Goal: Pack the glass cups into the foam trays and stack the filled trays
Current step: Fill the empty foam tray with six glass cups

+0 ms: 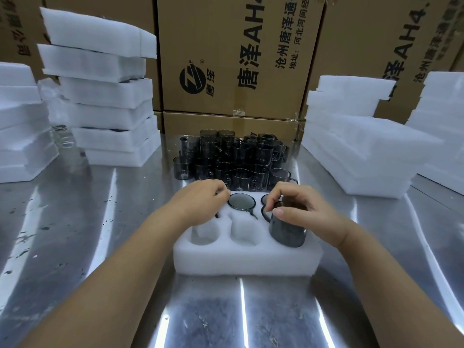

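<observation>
Head view: right hand (pixel 298 209) clamps a dark cup (pixel 286 232) by the rim, cup partway in the near-right pocket of the tray (pixel 246 259) on the table (pixel 100 222). Left hand (pixel 200 202) curls over the far-left pocket, grip hidden, cannot tell. Loose cups (pixel 231 159) just behind tray.

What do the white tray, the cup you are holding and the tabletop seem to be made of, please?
The tray looks like soft white foam, matte and slightly fuzzy at its cut pockets. The cup in the right hand seems smoky grey glass: glossy and see-through. The table appears bare metal, probably stainless steel, given its streaky mirror-like glare.
</observation>
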